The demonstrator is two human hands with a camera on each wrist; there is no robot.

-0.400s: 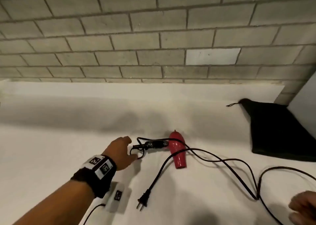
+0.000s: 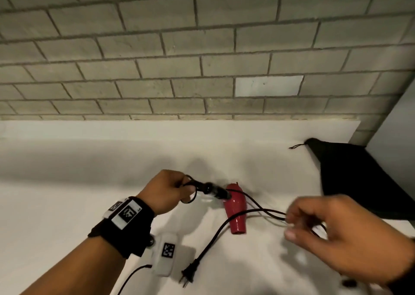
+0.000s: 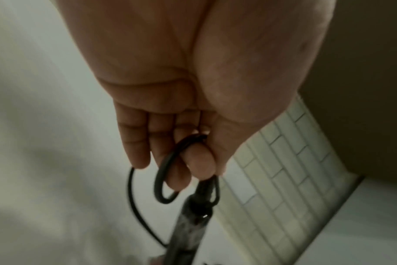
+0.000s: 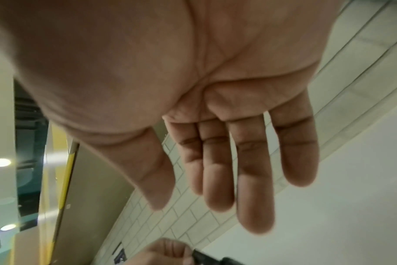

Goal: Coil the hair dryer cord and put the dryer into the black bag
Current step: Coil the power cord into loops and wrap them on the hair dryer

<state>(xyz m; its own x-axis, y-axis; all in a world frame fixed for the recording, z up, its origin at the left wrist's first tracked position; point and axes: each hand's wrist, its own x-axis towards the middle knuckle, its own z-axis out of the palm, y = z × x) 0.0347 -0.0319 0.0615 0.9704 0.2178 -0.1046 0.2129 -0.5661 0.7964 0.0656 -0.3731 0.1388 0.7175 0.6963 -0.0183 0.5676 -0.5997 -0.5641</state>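
The red hair dryer [image 2: 235, 209] lies on the white counter [image 2: 67, 193], its black handle [image 2: 215, 191] pointing left. My left hand [image 2: 186, 190] grips the cord where it loops at the handle's end; in the left wrist view the fingers [image 3: 168, 152] curl through the cord loop [image 3: 163, 179] above the handle [image 3: 193, 224]. The black cord [image 2: 213, 236] runs down to the plug [image 2: 188, 272] and right under my right hand [image 2: 289, 227]. In the right wrist view that hand [image 4: 215, 197] is open with straight fingers and holds nothing. The black bag [image 2: 359, 182] lies flat at the far right.
A grey brick wall [image 2: 202, 59] backs the counter. A plain wall panel [image 2: 395, 126] closes the right side behind the bag. The bag's drawstring [image 2: 296, 146] trails left from its top. Bare counter stretches to the left of my left hand.
My left hand has closed on the cord loop and raised the handle end. My right hand has come in from the lower right corner to the cord beside the dryer.
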